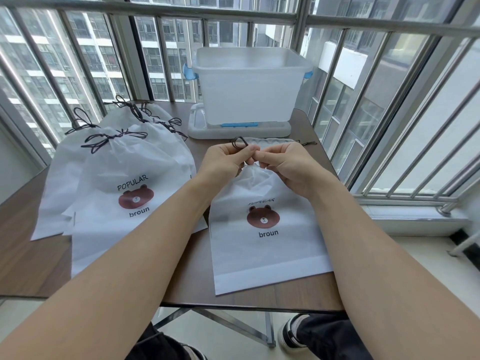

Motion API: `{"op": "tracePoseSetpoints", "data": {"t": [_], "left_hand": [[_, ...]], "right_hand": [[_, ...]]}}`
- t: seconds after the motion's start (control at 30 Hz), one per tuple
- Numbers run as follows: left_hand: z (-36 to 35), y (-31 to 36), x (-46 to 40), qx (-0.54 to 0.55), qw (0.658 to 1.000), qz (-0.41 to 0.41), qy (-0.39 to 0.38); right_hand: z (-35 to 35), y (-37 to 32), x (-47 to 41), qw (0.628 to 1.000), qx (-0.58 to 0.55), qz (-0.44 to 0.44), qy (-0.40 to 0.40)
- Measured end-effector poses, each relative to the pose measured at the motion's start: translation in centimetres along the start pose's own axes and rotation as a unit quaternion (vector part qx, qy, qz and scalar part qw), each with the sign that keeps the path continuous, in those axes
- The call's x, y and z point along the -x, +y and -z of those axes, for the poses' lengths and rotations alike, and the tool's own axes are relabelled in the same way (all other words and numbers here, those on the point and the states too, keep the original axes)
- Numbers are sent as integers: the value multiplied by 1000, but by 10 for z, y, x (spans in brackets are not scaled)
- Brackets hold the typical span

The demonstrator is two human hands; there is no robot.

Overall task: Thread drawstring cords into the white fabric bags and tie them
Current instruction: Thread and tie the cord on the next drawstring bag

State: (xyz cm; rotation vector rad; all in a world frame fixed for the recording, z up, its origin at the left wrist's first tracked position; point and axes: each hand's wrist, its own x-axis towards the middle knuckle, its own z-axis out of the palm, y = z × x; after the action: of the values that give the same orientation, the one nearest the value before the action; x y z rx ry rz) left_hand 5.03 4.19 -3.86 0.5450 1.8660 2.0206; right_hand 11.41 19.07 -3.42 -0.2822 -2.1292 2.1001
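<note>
The bags (262, 229) look like thin matt white non-woven cloth, a bit crinkly, with dark cord (240, 142) that's probably braided, hard to tell. Table (31, 255) is brown wood-look, smooth with low sheen. The bin (249, 84) is frosted translucent plastic. Railing (389, 24) is shiny brushed metal.

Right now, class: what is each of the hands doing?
Left hand: pinches the dark cord.
Right hand: fingers curled at the same cord, over the bag.
</note>
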Motion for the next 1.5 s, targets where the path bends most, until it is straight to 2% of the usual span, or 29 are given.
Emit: {"op": "tracePoseSetpoints", "data": {"t": [0.23, 0.37, 0.53, 0.77, 1.0, 1.1, 1.23, 1.4, 1.5], "left_hand": [[3, -2, -3, -7, 999, -48, 11], [5, -3, -4, -46, 996, -72, 8], [3, -2, -3, -2, 999, -54, 8], [4, 1, -1, 4, 999, -28, 23], [6, -1, -1, 14, 998, -22, 49], [7, 0, -1, 11, 999, -34, 40], [6, 2, 1, 9, 998, -49, 23], [6, 2, 2, 13, 997, -68, 38], [4, 2, 2, 18, 997, -69, 33]], "right_hand": [[13, -7, 5, 998, -16, -22, -52], [10, -10, 9, 999, 9, -22, -43], [5, -12, 11, 999, 17, -29, -17], [8, -13, 12, 998, 53, -22, -6], [20, -17, 15, 996, -25, -34, -83], [18, -19, 16, 997, -30, -21, -61], [10, -17, 14, 1000, 26, 5, 7], [9, -17, 14, 1000, 1, -2, -26], [6, -17, 13, 998, 47, 28, -15]]}}
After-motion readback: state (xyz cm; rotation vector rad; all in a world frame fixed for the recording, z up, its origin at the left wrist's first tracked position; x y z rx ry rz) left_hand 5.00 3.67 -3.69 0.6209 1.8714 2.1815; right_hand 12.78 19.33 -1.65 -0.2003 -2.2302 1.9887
